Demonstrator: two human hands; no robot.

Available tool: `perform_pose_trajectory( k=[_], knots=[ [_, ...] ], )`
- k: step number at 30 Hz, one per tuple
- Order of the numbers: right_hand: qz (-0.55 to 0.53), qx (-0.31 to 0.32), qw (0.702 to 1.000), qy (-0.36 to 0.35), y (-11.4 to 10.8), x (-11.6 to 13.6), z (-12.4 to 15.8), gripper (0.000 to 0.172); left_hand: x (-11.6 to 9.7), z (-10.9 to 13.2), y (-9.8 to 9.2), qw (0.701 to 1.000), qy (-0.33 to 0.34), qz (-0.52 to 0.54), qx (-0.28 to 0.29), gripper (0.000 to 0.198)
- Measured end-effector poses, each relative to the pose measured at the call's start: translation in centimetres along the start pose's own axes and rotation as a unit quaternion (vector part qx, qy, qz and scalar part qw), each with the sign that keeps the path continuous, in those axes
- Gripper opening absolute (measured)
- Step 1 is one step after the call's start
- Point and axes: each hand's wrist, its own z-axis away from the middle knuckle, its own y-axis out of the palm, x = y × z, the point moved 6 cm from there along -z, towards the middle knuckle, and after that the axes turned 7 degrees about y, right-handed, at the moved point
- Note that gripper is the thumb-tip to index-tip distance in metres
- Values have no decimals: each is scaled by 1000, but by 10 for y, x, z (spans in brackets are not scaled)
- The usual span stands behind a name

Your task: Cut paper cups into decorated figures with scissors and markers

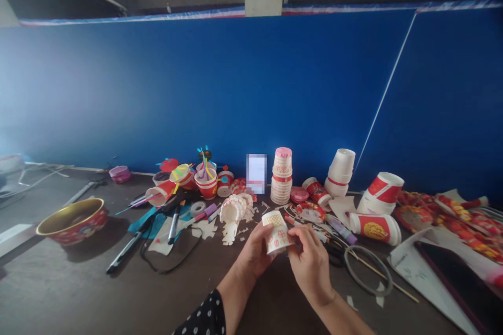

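Both my hands hold one small paper cup [276, 231] with a red and yellow print, just above the dark table [78, 288]. My left hand [253, 252] wraps its fingers round the cup's left side. My right hand [308, 261] pinches the cup's right side near its base. The cup is tilted with its open mouth up and to the left. Cut white paper pieces [233, 214] lie just beyond it.
A stack of paper cups [282, 177] stands behind, with more red and white cups [377, 226] lying to the right. A gold and red bowl [73, 220] sits at left. Markers [173, 226], a tape roll [197, 207], a black cable [173, 261], a wire ring [367, 268] and red wrappers [451, 220] lie around.
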Motion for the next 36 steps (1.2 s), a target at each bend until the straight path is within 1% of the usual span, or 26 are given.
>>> perform_pose_trajectory(
  k=[2,4,8,10,12,13,16,18,25,27,28,30,32,33,36],
  knots=[
    [9,-2,1000,14,2,-3,0,14,-1,-1,-2,1000,5,-15,-12,31],
    [19,-2,999,31,3,-7,0,14,-3,-1,0,1000,6,-25,-6,32],
    [12,25,998,60,8,-13,-1,10,-7,0,5,1000,5,-25,14,33],
    [2,39,997,65,9,-14,-1,6,-7,0,4,1000,7,-26,7,33],
    [0,40,997,66,9,-15,-1,4,-6,1,3,999,11,-34,2,32],
    [1,38,997,66,8,-16,-2,5,-6,1,4,999,12,-41,8,31],
    [3,32,997,67,8,-18,-2,8,-3,3,9,996,5,-70,47,34],
    [-2,32,997,67,8,-19,-2,11,-2,3,9,995,3,-89,55,36],
    [10,59,996,60,12,-20,-4,27,-8,-2,-4,994,30,-98,-25,47],
    [37,58,996,56,6,-24,-7,30,-9,-3,-6,994,29,-95,-39,46],
    [61,49,995,56,1,-27,-9,29,-10,-4,-7,994,28,-92,-43,45],
    [126,49,989,63,-10,-39,-13,21,-9,-5,-8,995,29,-85,-47,42],
    [207,53,973,87,-22,-55,-18,13,-9,-6,-9,995,33,-77,-49,40],
    [241,65,964,88,-26,-62,-19,11,-9,-7,-9,995,33,-75,-51,40],
    [264,86,957,89,-35,-77,-22,14,-7,-7,-10,995,27,-76,-61,40]
  ],
)
